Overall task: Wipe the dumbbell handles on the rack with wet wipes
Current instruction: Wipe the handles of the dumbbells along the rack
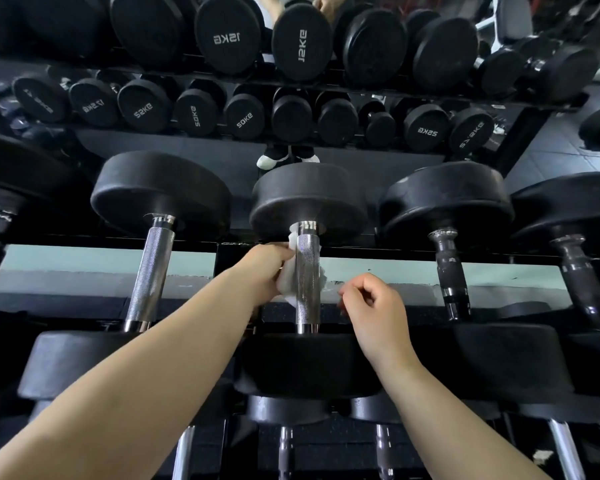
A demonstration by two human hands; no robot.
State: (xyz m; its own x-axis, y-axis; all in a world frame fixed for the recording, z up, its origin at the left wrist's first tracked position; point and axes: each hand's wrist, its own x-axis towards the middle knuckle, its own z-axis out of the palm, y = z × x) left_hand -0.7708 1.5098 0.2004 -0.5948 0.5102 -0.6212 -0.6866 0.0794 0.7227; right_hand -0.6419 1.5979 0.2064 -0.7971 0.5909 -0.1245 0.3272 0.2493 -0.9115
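Note:
A black dumbbell lies on the rack in the middle, its knurled chrome handle [307,271] pointing away from me. A white wet wipe [290,285] is wrapped round the back and left side of that handle. My left hand [269,268] grips the wipe against the handle's left side. A ragged edge of the wipe shows to the right of the handle. My right hand [374,306] hovers just right of the handle with its fingers loosely curled and nothing in them.
More dumbbells sit on the same rack: one with a chrome handle [151,271] to the left, two with dark handles [451,268] to the right. A mirror [326,147] behind reflects the racks. Lower dumbbells [284,445] lie below.

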